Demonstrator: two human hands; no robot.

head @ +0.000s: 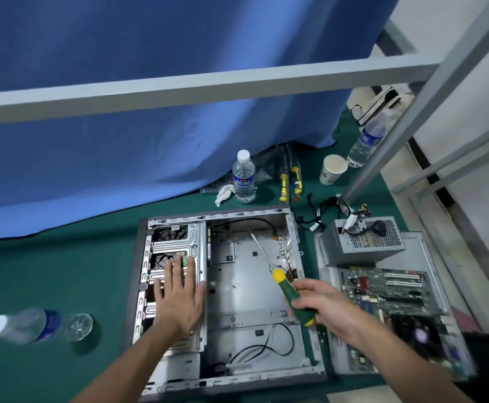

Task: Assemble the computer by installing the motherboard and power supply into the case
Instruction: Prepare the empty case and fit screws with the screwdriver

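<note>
The case [223,289] bay lies bare mid-frame; a loose black cable [263,347] crosses its lower part, a screwdriver [281,282] slants over its right side.

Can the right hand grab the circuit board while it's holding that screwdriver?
Probably not yet. The right hand is wrapped round the screwdriver, so its fingers are busy. The circuit board lies just beside it in the open, nothing covering it, so once the tool is put down the way looks free.
</note>
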